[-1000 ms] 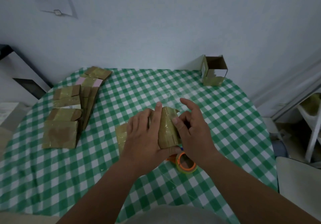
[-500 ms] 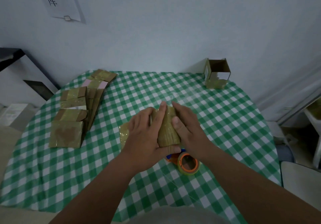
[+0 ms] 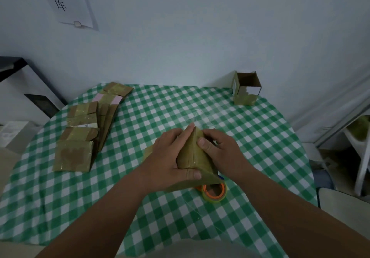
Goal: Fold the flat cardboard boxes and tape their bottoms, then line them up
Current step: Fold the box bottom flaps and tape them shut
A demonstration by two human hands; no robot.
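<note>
A small brown cardboard box [image 3: 193, 155] covered in shiny tape sits at the middle of the table, gripped from both sides. My left hand [image 3: 170, 157] wraps its left face, thumb across the near end. My right hand [image 3: 222, 151] holds the right side, thumb pressing the top face. A tape roll [image 3: 214, 191] with an orange core lies just in front of the box, partly hidden by it. One folded box [image 3: 245, 89] stands open-topped at the table's far right. A pile of flat boxes [image 3: 86, 131] lies at the left.
The round table carries a green-and-white checked cloth [image 3: 140, 207] under clear plastic. A white wall with a paper notice [image 3: 68, 1] is behind. A dark cabinet [image 3: 18, 89] stands left; a white chair [image 3: 344, 203] and shelf frame stand right.
Both hands have tilted the box up so that its top edge points away. My right hand closed from spread fingers into a grip on the box's right side.
</note>
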